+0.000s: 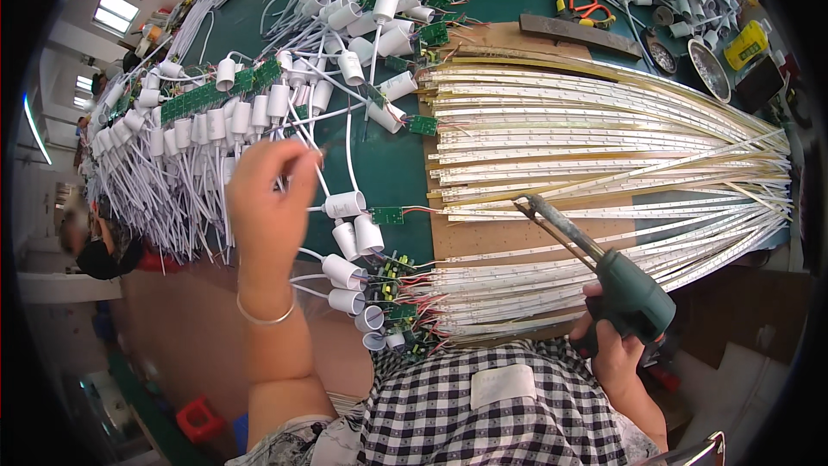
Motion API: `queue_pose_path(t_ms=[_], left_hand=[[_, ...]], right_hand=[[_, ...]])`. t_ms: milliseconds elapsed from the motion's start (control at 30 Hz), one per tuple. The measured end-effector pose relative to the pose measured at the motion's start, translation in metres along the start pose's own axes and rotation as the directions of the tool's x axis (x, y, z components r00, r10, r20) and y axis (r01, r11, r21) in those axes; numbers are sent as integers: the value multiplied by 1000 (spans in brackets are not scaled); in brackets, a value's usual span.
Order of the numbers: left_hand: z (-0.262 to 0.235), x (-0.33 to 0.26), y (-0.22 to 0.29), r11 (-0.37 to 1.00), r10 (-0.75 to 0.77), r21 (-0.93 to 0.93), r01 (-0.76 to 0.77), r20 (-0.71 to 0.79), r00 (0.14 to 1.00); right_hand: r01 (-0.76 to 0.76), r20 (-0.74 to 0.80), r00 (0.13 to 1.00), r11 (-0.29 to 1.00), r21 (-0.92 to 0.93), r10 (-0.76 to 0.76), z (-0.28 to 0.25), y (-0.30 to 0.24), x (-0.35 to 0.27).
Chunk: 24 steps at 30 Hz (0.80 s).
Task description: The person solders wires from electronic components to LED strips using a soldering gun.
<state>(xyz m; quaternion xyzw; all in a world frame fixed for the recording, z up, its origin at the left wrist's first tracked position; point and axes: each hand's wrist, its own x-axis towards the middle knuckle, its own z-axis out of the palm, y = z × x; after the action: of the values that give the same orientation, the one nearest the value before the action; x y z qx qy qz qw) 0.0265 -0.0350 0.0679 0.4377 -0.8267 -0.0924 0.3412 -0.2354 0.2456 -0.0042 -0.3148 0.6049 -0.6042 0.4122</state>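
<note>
In my right hand (608,341) is a dark green soldering gun (634,293), gripped by its handle. Its metal tip points up and left over a row of long white LED strips (535,177). My left hand (274,194) is raised over the left part of the table, fingers curled into a pinch; what they hold, if anything, is too small to make out. Just right of that hand lies a white cylindrical cap (345,204) with a white cable. A small green circuit board (387,216) sits beside it, joined by red wires toward one strip.
Bundled white cables with caps (216,125) and green boards (194,103) fill the left side. More wired caps (345,13) are heaped at the back. Far right are red-handled pliers (586,7), a dark bar (578,34), a round metal dish (709,71) and a yellow bottle (747,45).
</note>
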Motion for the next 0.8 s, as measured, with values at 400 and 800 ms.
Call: queue_pose_path(t_ms=[400, 800], left_hand=[[129, 43, 6, 950, 307, -169, -262, 355, 883], [88, 26, -5, 900, 435, -183, -395, 339, 835]], right_hand=[[30, -92, 995, 999, 19, -28, 4, -5, -7], [39, -146, 989, 998, 41, -33, 6, -5, -2]])
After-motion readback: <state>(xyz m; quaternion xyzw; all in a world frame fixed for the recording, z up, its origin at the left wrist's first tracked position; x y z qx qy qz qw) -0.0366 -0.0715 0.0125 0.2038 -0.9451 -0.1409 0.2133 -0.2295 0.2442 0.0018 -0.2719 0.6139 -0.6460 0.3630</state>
